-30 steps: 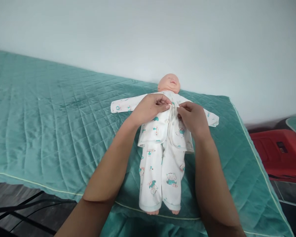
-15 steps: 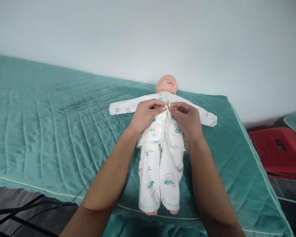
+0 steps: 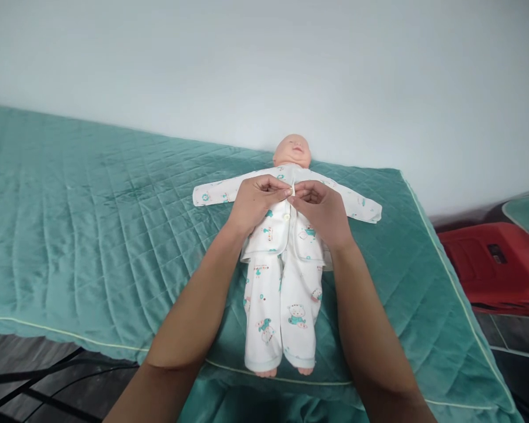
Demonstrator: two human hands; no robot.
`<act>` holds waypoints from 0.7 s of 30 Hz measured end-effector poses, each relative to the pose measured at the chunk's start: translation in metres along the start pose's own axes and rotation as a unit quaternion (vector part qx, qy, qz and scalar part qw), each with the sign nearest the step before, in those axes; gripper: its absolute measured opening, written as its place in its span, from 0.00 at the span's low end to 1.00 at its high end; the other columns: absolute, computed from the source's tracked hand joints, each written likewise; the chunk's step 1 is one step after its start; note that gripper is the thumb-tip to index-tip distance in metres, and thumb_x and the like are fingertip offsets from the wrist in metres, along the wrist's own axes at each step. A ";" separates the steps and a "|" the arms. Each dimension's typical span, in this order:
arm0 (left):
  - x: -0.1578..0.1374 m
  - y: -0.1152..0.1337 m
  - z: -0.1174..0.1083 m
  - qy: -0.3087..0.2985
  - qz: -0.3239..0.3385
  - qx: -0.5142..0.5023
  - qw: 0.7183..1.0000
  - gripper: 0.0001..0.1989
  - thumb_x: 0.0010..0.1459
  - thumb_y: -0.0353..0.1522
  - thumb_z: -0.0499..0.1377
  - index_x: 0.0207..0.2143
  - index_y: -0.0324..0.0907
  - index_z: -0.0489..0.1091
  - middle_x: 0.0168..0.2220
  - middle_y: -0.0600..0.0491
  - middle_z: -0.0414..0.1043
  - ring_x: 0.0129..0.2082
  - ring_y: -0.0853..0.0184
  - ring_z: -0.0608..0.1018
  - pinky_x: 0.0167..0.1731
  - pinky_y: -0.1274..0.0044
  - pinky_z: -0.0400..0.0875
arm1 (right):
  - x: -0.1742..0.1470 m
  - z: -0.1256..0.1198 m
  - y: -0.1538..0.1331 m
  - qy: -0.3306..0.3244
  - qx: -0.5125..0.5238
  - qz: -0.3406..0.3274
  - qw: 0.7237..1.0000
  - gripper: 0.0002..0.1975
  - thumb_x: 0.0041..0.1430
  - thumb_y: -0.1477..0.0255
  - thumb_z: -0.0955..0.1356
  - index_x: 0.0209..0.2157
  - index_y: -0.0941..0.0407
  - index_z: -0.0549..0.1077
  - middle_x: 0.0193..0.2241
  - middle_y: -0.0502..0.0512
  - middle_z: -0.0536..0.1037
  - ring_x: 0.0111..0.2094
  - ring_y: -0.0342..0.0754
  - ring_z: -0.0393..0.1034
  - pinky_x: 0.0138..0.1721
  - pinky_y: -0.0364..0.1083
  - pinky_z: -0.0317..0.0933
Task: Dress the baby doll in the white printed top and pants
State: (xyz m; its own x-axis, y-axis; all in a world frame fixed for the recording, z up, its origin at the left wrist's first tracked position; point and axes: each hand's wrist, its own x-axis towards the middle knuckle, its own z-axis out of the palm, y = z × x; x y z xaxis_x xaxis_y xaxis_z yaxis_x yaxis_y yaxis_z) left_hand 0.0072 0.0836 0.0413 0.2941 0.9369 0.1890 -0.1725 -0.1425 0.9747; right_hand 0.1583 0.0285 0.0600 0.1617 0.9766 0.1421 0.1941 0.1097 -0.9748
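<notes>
A baby doll (image 3: 293, 151) lies on its back, dressed in a white printed jacket (image 3: 271, 235) and matching trousers (image 3: 297, 341). Its sleeves stretch out to both sides. My left hand (image 3: 256, 201) pinches a button at the upper chest, on the jacket's front edge. Meeting it from the other side, my right hand (image 3: 322, 208) pinches the opposite front edge; the fingertips of both hands nearly touch. One lower button (image 3: 287, 217) shows on the left front panel. Below it the jacket fronts hang apart. My fingers partly hide the button and whatever buttonhole is there.
A green quilted cover (image 3: 114, 235) with pale piping lies under the doll. Behind it rises a white wall (image 3: 229, 70). On the right stands a red plastic seat (image 3: 489, 264). Black metal bars (image 3: 39, 376) show at lower left above the dark floor.
The view has shifted slightly, so the doll sits a little further left. My fingertips have drawn closer together at the chest button, and less of the button shows.
</notes>
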 end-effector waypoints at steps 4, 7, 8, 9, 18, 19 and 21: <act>-0.003 0.009 0.000 -0.009 -0.002 0.061 0.998 0.11 0.49 0.38 0.69 0.32 0.40 0.77 0.32 0.52 0.79 0.31 0.69 0.77 0.34 0.77 0.69 | 0.001 0.002 0.002 0.005 -0.039 -0.005 0.999 0.11 0.50 0.70 0.72 0.38 0.56 0.74 0.28 0.48 0.76 0.29 0.41 0.70 0.33 0.42 0.64; -0.005 0.014 0.003 -0.010 -0.010 0.112 0.994 0.11 0.52 0.37 0.66 0.36 0.40 0.76 0.32 0.52 0.79 0.32 0.69 0.77 0.34 0.77 0.68 | 0.001 0.003 0.003 0.010 -0.071 -0.011 0.997 0.10 0.51 0.71 0.71 0.37 0.56 0.74 0.27 0.48 0.76 0.29 0.41 0.70 0.33 0.42 0.64; -0.006 0.015 0.005 -0.006 -0.011 0.129 0.992 0.11 0.52 0.36 0.66 0.37 0.40 0.75 0.33 0.52 0.79 0.33 0.68 0.78 0.34 0.77 0.69 | 0.001 0.004 0.003 0.012 -0.079 -0.016 0.997 0.09 0.51 0.71 0.71 0.36 0.56 0.74 0.27 0.48 0.76 0.29 0.41 0.70 0.33 0.42 0.64; -0.007 0.017 0.006 0.001 -0.010 0.146 0.989 0.11 0.51 0.35 0.65 0.37 0.41 0.75 0.33 0.52 0.78 0.34 0.67 0.78 0.35 0.76 0.69 | 0.001 0.004 0.002 0.014 -0.087 -0.020 0.996 0.08 0.52 0.71 0.71 0.36 0.56 0.74 0.28 0.48 0.76 0.29 0.41 0.70 0.33 0.42 0.63; -0.008 0.020 0.008 0.005 -0.021 0.125 0.992 0.09 0.49 0.28 0.61 0.36 0.41 0.73 0.28 0.56 0.76 0.29 0.70 0.75 0.32 0.77 0.66 | -0.004 0.007 0.000 0.022 -0.170 -0.042 0.984 0.16 0.52 0.72 0.69 0.45 0.54 0.72 0.29 0.47 0.78 0.29 0.43 0.71 0.35 0.44 0.64; -0.007 0.020 0.007 0.002 -0.025 0.115 0.993 0.10 0.49 0.28 0.61 0.36 0.41 0.72 0.28 0.56 0.76 0.28 0.70 0.74 0.31 0.77 0.66 | -0.005 0.008 -0.001 0.019 -0.176 -0.042 0.983 0.16 0.52 0.73 0.69 0.45 0.54 0.71 0.29 0.47 0.78 0.30 0.43 0.72 0.35 0.44 0.64; -0.007 0.020 0.006 -0.003 -0.033 0.108 0.994 0.10 0.48 0.27 0.60 0.36 0.41 0.72 0.26 0.57 0.74 0.26 0.70 0.73 0.29 0.77 0.64 | -0.006 0.008 -0.003 0.016 -0.193 -0.045 0.980 0.17 0.53 0.73 0.69 0.46 0.53 0.70 0.29 0.47 0.78 0.30 0.43 0.72 0.36 0.44 0.63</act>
State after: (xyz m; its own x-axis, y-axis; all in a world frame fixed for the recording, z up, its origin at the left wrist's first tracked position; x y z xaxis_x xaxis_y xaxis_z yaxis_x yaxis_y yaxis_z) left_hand 0.0076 0.0722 0.0601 0.3046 0.9444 0.1237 0.0538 -0.1467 0.9877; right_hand 0.1487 0.0240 0.0602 0.1565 0.9591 0.2359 0.5600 0.1106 -0.8211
